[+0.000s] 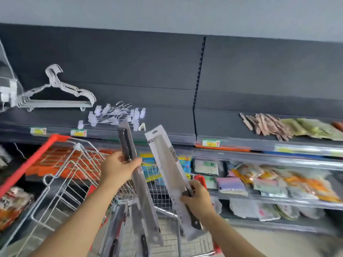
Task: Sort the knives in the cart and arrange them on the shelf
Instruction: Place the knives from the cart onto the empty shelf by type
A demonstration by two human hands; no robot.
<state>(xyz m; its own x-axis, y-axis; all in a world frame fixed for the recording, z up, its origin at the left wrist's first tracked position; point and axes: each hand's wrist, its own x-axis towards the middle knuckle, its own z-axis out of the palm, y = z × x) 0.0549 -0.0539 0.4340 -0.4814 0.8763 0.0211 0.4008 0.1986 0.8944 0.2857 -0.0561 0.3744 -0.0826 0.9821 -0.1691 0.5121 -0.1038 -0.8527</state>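
Grey-silver blades in clear flat packs, two lifted above the cart point(55, 182). Left hand point(118, 167) curled tight round the first packaged knife point(128, 143) at the base of its black handle, with the handle up and the blade slanting down toward the basket. Right hand point(197, 198) clenched on the second packaged knife point(167, 164) at its dark handle, blade up, white card header with a hang slot on top. More packed knives point(118, 230) standing inside the cart, beneath both hands. Small dark mark on the white header, too blurred to read. Yellow-green price tags point(211, 143) with red arrows along the dark shelf point(176, 125) edge — print illegible.
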